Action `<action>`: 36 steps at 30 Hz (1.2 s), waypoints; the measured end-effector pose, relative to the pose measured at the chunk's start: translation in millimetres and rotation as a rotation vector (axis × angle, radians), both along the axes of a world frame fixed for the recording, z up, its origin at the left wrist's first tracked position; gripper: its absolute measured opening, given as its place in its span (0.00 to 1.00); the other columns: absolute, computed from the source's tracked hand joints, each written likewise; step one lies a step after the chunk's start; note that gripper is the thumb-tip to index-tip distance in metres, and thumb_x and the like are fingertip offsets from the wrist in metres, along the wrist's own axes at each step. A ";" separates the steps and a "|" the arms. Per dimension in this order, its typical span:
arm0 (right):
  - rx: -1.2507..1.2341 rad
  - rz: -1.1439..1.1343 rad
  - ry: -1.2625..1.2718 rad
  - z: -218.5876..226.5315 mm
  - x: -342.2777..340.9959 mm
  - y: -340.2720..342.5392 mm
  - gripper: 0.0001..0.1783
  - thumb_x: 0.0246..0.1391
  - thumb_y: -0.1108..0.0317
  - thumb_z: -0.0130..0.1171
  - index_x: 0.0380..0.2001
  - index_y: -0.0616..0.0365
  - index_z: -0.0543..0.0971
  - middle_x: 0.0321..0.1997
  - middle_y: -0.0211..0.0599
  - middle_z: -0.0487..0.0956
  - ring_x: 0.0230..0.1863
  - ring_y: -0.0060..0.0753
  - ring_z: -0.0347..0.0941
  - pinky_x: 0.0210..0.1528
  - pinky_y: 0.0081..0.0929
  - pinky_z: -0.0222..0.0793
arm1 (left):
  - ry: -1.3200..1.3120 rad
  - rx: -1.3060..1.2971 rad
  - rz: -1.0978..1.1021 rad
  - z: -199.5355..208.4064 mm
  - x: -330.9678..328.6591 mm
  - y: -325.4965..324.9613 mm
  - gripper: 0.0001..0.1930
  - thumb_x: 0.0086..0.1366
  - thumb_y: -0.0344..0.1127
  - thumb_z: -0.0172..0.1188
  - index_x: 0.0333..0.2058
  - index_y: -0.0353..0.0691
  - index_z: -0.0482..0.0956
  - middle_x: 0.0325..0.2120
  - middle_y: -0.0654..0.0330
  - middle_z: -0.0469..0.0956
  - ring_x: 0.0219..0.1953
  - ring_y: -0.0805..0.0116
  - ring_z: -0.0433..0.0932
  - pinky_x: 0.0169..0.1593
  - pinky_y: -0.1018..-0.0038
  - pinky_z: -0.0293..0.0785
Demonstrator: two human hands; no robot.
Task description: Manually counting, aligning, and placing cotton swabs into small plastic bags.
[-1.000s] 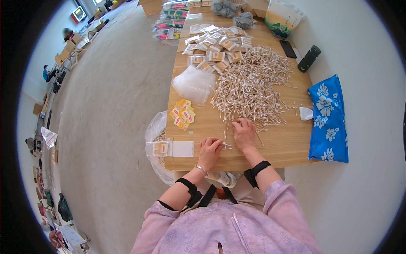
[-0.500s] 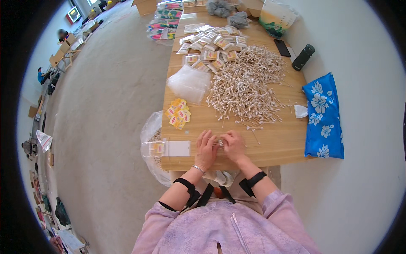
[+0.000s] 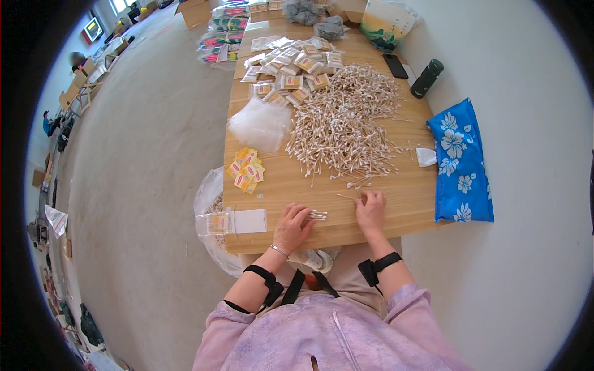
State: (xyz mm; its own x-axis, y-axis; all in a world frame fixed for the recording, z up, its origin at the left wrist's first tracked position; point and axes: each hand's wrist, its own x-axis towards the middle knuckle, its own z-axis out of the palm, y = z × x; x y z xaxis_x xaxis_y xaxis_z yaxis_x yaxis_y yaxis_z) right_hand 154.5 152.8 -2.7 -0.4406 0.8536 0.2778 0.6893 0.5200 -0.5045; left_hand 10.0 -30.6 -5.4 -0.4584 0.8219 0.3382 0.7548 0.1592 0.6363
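Cotton swabs, thin white sticks with soft tips, lie bunched in the closed left hand close to the near edge of the wooden table. Just beside it, the right hand rests fingers-down on loose swabs, apart from the left. Beyond lies the big swab heap, with bare wood between; a clear crinkled bag sits left.
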 end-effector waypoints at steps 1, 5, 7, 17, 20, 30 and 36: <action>-0.145 0.074 0.028 0.8 -2.9 -0.8 0.09 0.46 0.69 0.62 0.33 0.57 0.79 0.40 0.40 0.73 0.45 0.47 0.68 0.47 0.40 0.65 | 0.000 0.000 0.001 -1.1 -0.4 -0.6 0.15 0.52 0.34 0.65 0.39 0.38 0.76 0.40 0.56 0.74 0.49 0.53 0.69 0.57 0.63 0.66; -0.190 0.192 0.096 -4.6 -33.0 -19.2 0.07 0.48 0.72 0.57 0.32 0.58 0.80 0.36 0.42 0.73 0.41 0.47 0.70 0.45 0.38 0.67 | -0.036 0.000 0.033 -0.2 0.1 -1.3 0.21 0.52 0.34 0.65 0.45 0.39 0.73 0.47 0.53 0.72 0.53 0.52 0.67 0.58 0.62 0.64; -0.206 0.363 0.160 -13.4 -49.4 -29.0 0.08 0.44 0.75 0.57 0.29 0.57 0.82 0.33 0.44 0.74 0.40 0.47 0.70 0.46 0.37 0.67 | -0.073 0.020 0.059 4.3 1.8 2.9 0.24 0.51 0.35 0.65 0.48 0.39 0.72 0.49 0.52 0.71 0.55 0.51 0.66 0.60 0.61 0.63; 0.250 0.241 0.053 3.3 -46.5 4.1 0.10 0.44 0.73 0.55 0.34 0.55 0.79 0.41 0.39 0.74 0.47 0.43 0.68 0.51 0.40 0.62 | -0.003 -0.019 0.088 5.5 -0.3 -2.0 0.27 0.52 0.36 0.65 0.50 0.37 0.70 0.49 0.52 0.71 0.56 0.51 0.65 0.62 0.61 0.60; 0.261 0.177 -0.045 3.3 -22.7 38.6 0.09 0.46 0.71 0.56 0.33 0.54 0.79 0.41 0.36 0.75 0.47 0.41 0.67 0.51 0.40 0.62 | -0.017 -0.028 0.055 4.7 -0.6 -0.8 0.25 0.52 0.36 0.65 0.48 0.36 0.71 0.47 0.52 0.72 0.55 0.51 0.66 0.60 0.62 0.63; 0.221 0.480 -0.055 8.1 -63.9 14.6 0.03 0.45 0.66 0.60 0.26 0.48 0.78 0.33 0.29 0.73 0.43 0.37 0.67 0.47 0.36 0.63 | -0.105 0.068 0.105 -1.3 -2.6 -0.1 0.31 0.50 0.33 0.68 0.53 0.37 0.67 0.49 0.50 0.70 0.56 0.50 0.65 0.59 0.62 0.63; 0.196 0.598 0.000 9.1 -82.2 -24.2 0.03 0.44 0.67 0.59 0.26 0.47 0.79 0.32 0.29 0.74 0.43 0.36 0.68 0.45 0.36 0.63 | -0.197 0.086 0.175 2.5 -0.4 0.0 0.38 0.48 0.32 0.69 0.57 0.38 0.61 0.54 0.48 0.64 0.57 0.49 0.64 0.60 0.62 0.62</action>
State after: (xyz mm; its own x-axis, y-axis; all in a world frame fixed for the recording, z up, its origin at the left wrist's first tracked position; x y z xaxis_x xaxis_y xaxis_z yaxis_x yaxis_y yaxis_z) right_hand 72.2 128.6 6.4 -0.8258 0.3930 0.4044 0.2507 0.8982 -0.3610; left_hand 9.6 -30.6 -2.9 -0.6551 0.6963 0.2935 0.5808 0.2155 0.7850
